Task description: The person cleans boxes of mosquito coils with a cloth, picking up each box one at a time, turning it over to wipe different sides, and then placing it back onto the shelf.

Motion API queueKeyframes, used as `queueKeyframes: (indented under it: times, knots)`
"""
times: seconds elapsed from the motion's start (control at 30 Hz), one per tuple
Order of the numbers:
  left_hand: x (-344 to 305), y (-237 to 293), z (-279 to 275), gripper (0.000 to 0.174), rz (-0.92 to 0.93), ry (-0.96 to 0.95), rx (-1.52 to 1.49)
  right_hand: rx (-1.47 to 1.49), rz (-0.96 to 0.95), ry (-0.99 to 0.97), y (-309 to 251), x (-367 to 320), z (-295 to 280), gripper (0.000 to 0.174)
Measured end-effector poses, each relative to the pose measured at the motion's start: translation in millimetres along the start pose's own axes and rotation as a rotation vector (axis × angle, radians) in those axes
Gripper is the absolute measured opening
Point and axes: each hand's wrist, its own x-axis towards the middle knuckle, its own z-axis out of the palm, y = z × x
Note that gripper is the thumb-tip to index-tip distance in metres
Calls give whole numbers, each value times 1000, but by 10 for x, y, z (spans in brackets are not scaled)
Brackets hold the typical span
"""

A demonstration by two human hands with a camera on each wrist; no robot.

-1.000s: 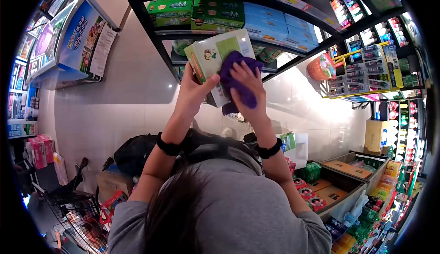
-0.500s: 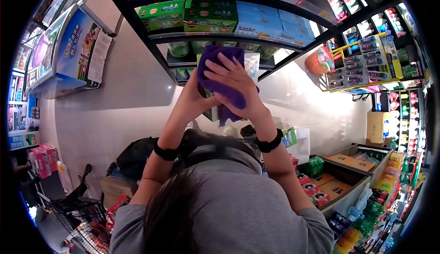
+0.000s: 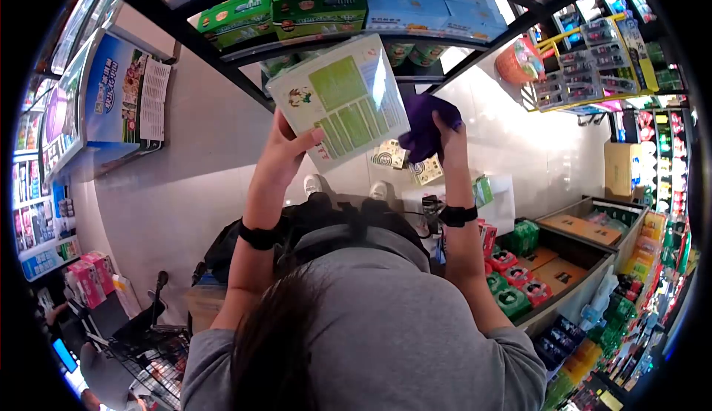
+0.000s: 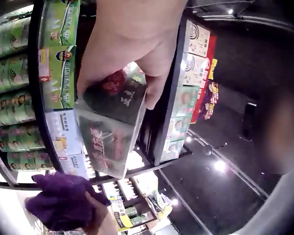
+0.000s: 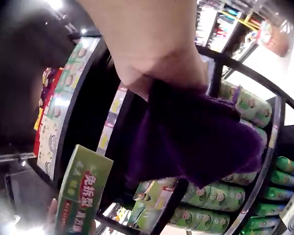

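Note:
A green and white box (image 3: 348,103), tilted with its broad printed face up, is held by my left hand (image 3: 285,144) at its lower left edge, the thumb lying on the face. In the left wrist view my left hand (image 4: 132,49) spans one end of the box (image 4: 105,147). To the right of the box, my right hand (image 3: 452,140) grips a bunched purple cloth (image 3: 429,126). The cloth (image 5: 196,142) hangs down from the right hand in the right wrist view, hiding most of its fingers, and the box (image 5: 83,191) appears apart from it at lower left.
Right in front stands a black shelf rack (image 3: 319,44) with green boxes (image 3: 319,3) and light blue boxes (image 3: 404,3). Patterned boxes (image 3: 404,160) are low down near the person's shoes (image 3: 380,189). Bins of goods (image 3: 564,263) line the right; a promotional counter (image 3: 111,100) stands left.
The right hand and purple cloth have come off the box and moved right. The left hand has shifted left with the box, whose broad face now shows uncovered.

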Motion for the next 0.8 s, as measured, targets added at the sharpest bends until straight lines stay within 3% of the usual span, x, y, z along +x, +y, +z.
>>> queueKeyframes:
  times: [0.07,0.13,0.2,0.3,0.33,0.37,0.4,0.43,0.47,0.5,0.53,0.57,0.63,0.67,0.77,0.8]
  knots:
    - [85,-38,-33,67,62,-88,33,315,153,13,83,-162,-150,22]
    - [184,-168,-113,68,19,-157,57,340,351,57,98,-317,-193,29]
    - [258,-326,-139,66,-93,-229,179,453,608,-76,278,-391,-266,37]
    - [357,-487,-76,61,-214,-430,283,671,774,-263,354,-645,-227,53]
    - [414,-550,-46,60,-271,-521,351,696,768,-229,320,-731,-206,53]
    - [616,-692,31,56,51,-868,419,725,807,-160,64,-834,-128,55]
    - [675,-748,65,49,-41,-915,392,750,850,-93,-67,-886,-113,58]
    - [764,-860,64,47,39,-938,515,927,949,-122,393,-847,-219,59]
    - [852,-992,37,45,126,-954,639,742,937,-166,936,-841,-430,55]
    - [927,-1054,9,48,-55,-959,765,689,782,-62,556,-1002,-385,51]
    - [996,-1160,0,52,-93,-931,805,634,630,36,186,-1157,-333,48]
    - [1041,-1296,0,54,-72,-890,801,646,642,41,444,-1113,-470,48]
    - [1105,-1508,83,59,-23,-831,910,815,864,-215,1273,-1024,-856,45]
    - [1144,-1664,98,56,-115,-719,882,677,837,-270,1439,-1010,-953,46]
    - [1224,-2022,99,45,-592,-333,283,628,738,-240,1368,-912,-1018,47]
    - [1269,-2177,72,42,-643,-168,340,634,729,-227,1451,-867,-1062,47]
